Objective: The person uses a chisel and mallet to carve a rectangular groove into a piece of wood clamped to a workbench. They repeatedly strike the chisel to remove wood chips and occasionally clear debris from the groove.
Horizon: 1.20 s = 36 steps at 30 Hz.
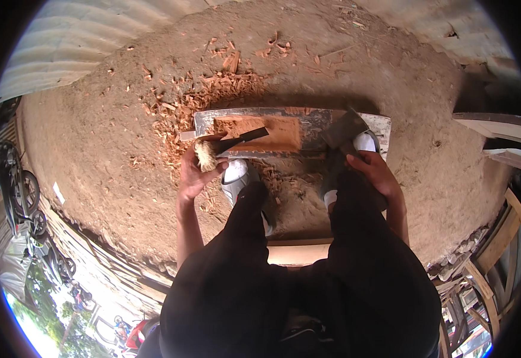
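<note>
Left hand [196, 173] grips a pale wood piece [205, 156] beside the plank [284, 128]; right hand [375, 170] clasps the hatchet [345, 128]. Best keep fingers clear of the blade.

Both hands reach down past the knees, left hand [196, 174] curled closed, right hand [375, 172] clenched.

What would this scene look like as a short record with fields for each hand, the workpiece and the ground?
left hand: holds a pale wooden handle whose dark blade lies on the plank
right hand: rests near the right knee, by the plank's right end; whether it grips anything cannot be told
plank: lies flat on the ground, crosswise in front of the feet, with a reddish chipped area on top
shoes: white, set against the plank's near edge
ground: bare earth, with reddish wood chips scattered beyond and left of the plank
</note>
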### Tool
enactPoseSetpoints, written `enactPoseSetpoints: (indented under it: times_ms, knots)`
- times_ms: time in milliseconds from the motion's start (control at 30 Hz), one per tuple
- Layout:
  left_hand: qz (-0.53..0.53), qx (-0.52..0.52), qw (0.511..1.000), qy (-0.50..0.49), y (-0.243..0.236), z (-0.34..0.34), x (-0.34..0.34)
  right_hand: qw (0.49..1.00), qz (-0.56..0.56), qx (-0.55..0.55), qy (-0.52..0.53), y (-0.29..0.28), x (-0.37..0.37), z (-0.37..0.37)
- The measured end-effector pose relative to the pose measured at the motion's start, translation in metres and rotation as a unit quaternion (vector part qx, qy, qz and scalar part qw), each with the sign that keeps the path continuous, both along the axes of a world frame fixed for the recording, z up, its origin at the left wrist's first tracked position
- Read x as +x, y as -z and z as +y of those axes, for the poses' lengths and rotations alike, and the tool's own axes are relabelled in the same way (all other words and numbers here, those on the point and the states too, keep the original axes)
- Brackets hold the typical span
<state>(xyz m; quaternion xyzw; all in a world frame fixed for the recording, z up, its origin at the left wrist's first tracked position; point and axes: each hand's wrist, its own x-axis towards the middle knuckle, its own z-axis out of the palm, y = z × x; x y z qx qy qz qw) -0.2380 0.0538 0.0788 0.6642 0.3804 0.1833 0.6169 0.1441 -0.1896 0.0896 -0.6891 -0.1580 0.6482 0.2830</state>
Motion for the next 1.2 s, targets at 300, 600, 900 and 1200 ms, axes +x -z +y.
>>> enactPoseSetpoints:
  times_ms: [300, 600, 900, 1200]
  knots:
    - [0.285, 0.057, 0.956, -0.027, -0.003, 0.011, -0.015, 1.000, 0.008, -0.004, 0.009, -0.004, -0.001, 0.003]
    - [0.321, 0.049, 0.945, -0.040, -0.017, 0.017, 0.001, 1.000, 0.009, -0.004, 0.028, -0.007, -0.004, 0.003]
    - [0.457, 0.103, 0.875, -0.124, -0.069, 0.005, -0.037, 0.999, 0.023, 0.002, 0.045, -0.002, -0.004, -0.002]
    - [0.411, 0.144, 0.884, -0.171, -0.057, 0.006, -0.021, 0.999, 0.028, -0.005, 0.046, -0.006, -0.004, 0.003]
